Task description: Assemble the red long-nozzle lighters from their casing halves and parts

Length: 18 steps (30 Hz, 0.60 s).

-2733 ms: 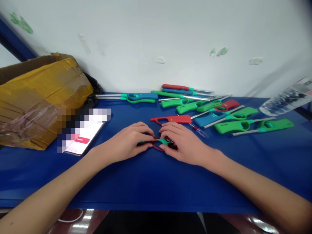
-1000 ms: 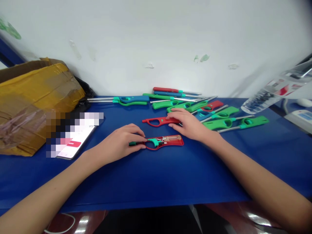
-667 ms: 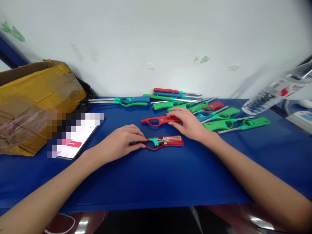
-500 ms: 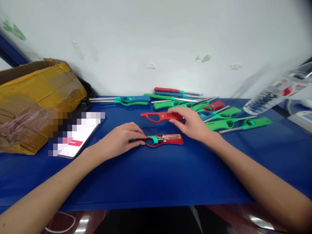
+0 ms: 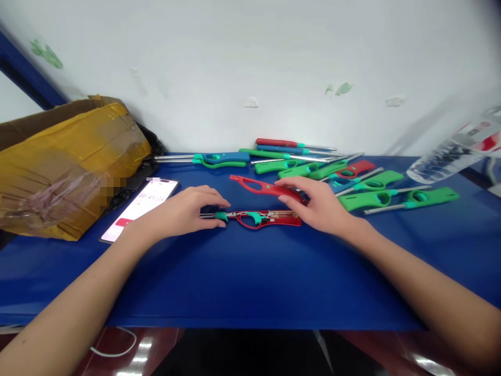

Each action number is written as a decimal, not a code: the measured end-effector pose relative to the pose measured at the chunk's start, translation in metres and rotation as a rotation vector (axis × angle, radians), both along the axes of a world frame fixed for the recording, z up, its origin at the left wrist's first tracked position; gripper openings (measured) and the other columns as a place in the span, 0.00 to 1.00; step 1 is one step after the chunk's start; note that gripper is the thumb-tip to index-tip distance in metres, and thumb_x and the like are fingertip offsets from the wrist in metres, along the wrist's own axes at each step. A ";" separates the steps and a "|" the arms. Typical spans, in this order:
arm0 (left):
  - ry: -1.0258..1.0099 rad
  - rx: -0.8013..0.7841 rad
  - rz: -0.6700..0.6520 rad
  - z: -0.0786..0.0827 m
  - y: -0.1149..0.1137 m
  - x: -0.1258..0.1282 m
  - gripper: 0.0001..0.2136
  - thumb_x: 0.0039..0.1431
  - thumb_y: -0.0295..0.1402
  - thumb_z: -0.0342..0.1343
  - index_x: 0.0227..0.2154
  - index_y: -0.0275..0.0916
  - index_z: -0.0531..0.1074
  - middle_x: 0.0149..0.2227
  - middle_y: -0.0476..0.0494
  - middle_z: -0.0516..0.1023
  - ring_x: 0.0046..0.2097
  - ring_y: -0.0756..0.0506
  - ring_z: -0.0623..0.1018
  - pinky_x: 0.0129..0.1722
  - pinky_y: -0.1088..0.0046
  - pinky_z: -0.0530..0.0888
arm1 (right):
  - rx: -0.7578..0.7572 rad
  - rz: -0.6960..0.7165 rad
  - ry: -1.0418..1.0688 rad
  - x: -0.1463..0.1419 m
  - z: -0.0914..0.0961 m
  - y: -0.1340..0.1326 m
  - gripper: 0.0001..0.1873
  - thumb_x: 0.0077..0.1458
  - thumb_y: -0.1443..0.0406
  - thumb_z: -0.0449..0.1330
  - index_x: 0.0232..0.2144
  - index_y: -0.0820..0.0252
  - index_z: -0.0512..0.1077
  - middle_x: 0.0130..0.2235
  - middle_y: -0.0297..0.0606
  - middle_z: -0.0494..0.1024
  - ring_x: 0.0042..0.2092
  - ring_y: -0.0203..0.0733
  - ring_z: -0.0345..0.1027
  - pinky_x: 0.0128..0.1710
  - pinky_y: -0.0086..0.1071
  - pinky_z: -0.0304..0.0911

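Observation:
A utility lighter with its inner parts exposed lies on the blue table: a red half casing [image 5: 287,222], a teal trigger [image 5: 256,218], thin wires and a teal collar [image 5: 221,215] by the metal tube. My left hand [image 5: 182,211] is around the collar end, thumb and fingers apart; whether it touches the tube I cannot tell. In my right hand [image 5: 321,201], pinched between thumb and fingers, is the other red half casing [image 5: 270,189]. It is tilted just above and behind the open lighter, its right end partly hidden by my fingers.
Several assembled lighters, among them a green one [image 5: 434,196], lie along the back and right. A phone [image 5: 144,206] showing a timer and a taped cardboard box [image 5: 74,167] are at left. A water bottle [image 5: 442,164] leans at right against the white wall [image 5: 219,68].
My left fingers have opened from the lighter's collar, which now shows. My right hand has brought the red half casing lower, closer to the open lighter, and tilted it. The view has shifted slightly.

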<state>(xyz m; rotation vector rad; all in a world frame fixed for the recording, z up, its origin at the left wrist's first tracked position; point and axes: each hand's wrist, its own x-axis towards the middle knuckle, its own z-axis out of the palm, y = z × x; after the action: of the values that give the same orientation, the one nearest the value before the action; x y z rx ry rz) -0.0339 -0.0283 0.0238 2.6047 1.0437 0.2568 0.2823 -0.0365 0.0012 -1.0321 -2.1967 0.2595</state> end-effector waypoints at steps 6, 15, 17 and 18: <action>0.021 -0.013 -0.021 -0.004 -0.001 0.003 0.13 0.63 0.39 0.56 0.48 0.44 0.76 0.45 0.43 0.77 0.45 0.43 0.75 0.46 0.67 0.72 | -0.023 0.019 -0.053 -0.004 0.000 -0.004 0.13 0.61 0.63 0.58 0.48 0.58 0.73 0.45 0.40 0.80 0.39 0.43 0.74 0.39 0.35 0.70; 0.006 0.068 -0.060 -0.011 -0.001 0.004 0.13 0.65 0.34 0.52 0.48 0.44 0.78 0.45 0.42 0.75 0.44 0.43 0.74 0.42 0.69 0.71 | -0.012 0.026 -0.073 -0.004 -0.002 -0.002 0.13 0.61 0.63 0.57 0.47 0.59 0.73 0.45 0.40 0.80 0.39 0.43 0.74 0.37 0.34 0.69; 0.019 0.094 -0.061 -0.011 -0.002 0.005 0.13 0.66 0.33 0.52 0.49 0.43 0.77 0.45 0.42 0.75 0.45 0.43 0.74 0.43 0.68 0.71 | -0.007 0.034 -0.074 -0.003 -0.003 -0.002 0.13 0.61 0.64 0.58 0.47 0.59 0.73 0.45 0.40 0.80 0.39 0.42 0.74 0.37 0.33 0.69; 0.025 0.099 -0.054 -0.010 -0.002 0.005 0.13 0.66 0.33 0.52 0.49 0.43 0.77 0.45 0.41 0.75 0.45 0.42 0.74 0.43 0.67 0.71 | -0.005 0.035 -0.075 -0.002 -0.003 -0.002 0.13 0.61 0.64 0.58 0.47 0.59 0.73 0.45 0.40 0.80 0.39 0.42 0.74 0.37 0.33 0.69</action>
<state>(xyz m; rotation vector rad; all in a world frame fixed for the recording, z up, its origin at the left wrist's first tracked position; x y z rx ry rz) -0.0291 -0.0301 0.0136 2.7268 0.9915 0.2700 0.2800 -0.0382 -0.0016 -1.0222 -2.2836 0.2459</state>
